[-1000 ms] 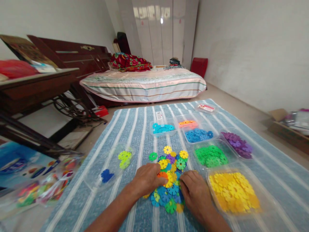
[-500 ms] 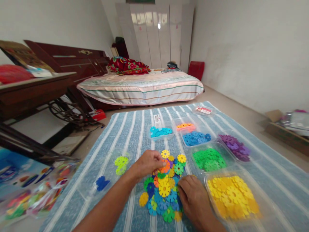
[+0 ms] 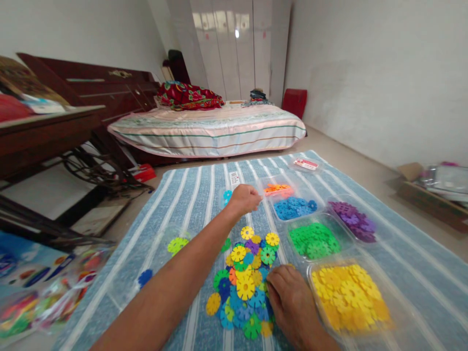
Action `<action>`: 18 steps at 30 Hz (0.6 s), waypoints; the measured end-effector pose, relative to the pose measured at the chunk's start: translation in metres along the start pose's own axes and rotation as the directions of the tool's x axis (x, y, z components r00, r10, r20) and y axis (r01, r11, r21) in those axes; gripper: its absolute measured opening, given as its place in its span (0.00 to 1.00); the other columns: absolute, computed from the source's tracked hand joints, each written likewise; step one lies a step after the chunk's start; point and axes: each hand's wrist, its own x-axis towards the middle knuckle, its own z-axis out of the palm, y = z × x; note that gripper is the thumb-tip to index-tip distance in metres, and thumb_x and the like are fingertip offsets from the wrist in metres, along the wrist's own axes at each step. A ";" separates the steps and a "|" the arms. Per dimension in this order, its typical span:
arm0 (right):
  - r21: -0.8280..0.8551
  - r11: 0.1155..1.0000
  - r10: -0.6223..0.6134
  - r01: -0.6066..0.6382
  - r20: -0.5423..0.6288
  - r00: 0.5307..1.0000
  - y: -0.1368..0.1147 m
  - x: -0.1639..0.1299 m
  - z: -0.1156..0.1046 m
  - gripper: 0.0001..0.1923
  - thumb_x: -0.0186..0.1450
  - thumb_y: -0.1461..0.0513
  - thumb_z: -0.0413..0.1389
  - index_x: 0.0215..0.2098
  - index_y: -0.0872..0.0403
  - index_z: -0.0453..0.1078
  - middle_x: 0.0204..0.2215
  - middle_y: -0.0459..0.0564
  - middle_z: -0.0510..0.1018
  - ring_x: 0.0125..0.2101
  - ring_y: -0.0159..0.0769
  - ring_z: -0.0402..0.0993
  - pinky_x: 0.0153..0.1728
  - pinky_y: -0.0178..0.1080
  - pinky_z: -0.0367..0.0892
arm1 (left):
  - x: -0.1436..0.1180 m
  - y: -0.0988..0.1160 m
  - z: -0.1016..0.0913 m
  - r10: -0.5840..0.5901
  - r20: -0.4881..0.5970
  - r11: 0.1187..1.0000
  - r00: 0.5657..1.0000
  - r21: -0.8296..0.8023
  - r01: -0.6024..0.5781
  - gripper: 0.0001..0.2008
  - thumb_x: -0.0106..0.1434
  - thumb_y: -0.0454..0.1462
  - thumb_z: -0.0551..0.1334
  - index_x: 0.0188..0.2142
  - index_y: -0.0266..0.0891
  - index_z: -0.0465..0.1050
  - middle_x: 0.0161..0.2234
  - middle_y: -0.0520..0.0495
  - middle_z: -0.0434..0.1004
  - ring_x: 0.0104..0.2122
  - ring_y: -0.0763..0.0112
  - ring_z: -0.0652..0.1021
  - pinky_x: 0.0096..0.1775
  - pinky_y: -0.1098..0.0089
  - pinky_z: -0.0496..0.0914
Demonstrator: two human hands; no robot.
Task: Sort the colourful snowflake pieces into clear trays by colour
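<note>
A loose pile of coloured flower-shaped plastic discs (image 3: 241,282) lies on a blue striped cloth (image 3: 190,200). My left hand (image 3: 245,199) is stretched out beyond the pile, fingers pinched shut, just left of a clear tray of orange discs (image 3: 278,189). The disc in its fingers is hidden. My right hand (image 3: 288,297) rests palm down on the pile's right edge, fingers curled, beside a tray of yellow discs (image 3: 347,295). What lies under it is hidden.
More clear trays hold blue (image 3: 292,208), green (image 3: 314,240), purple (image 3: 353,222) and cyan discs (image 3: 226,196). A tray at left holds lime and blue discs (image 3: 175,243). A bag of discs (image 3: 36,297), a wooden table (image 3: 44,131), a bed (image 3: 208,129) and a cardboard box (image 3: 431,195) surround the cloth.
My left hand left the pile, where it touched an orange disc, and reached forward to the orange tray. My right hand stayed on the pile.
</note>
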 end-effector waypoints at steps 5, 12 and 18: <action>0.006 1.000 -0.002 0.002 0.017 1.000 0.000 0.001 -0.001 0.07 0.65 0.69 0.48 0.34 0.52 0.66 0.29 0.49 0.71 0.34 0.39 0.64 0.36 0.41 0.57 | -0.054 -0.045 -0.010 0.047 0.173 0.928 0.984 0.356 -0.107 0.03 0.46 0.34 0.64 0.23 0.38 0.73 0.25 0.50 0.76 0.32 0.64 0.77 0.35 0.70 0.67; -0.011 1.000 -0.026 0.026 -0.001 1.000 0.000 0.001 -0.002 0.07 0.65 0.69 0.48 0.34 0.53 0.66 0.30 0.49 0.71 0.34 0.40 0.64 0.36 0.41 0.57 | -0.085 -0.071 -0.003 0.002 0.276 0.850 0.961 0.505 -0.146 0.06 0.43 0.36 0.64 0.25 0.41 0.73 0.25 0.52 0.72 0.31 0.65 0.74 0.31 0.72 0.62; -0.014 0.999 -0.044 0.044 -0.012 0.999 0.001 0.000 -0.001 0.08 0.64 0.69 0.48 0.36 0.53 0.66 0.30 0.49 0.71 0.35 0.39 0.64 0.36 0.40 0.57 | -0.082 -0.082 -0.003 0.000 0.219 0.897 0.976 0.432 -0.097 0.07 0.42 0.35 0.65 0.24 0.39 0.70 0.22 0.57 0.65 0.27 0.72 0.69 0.27 0.74 0.57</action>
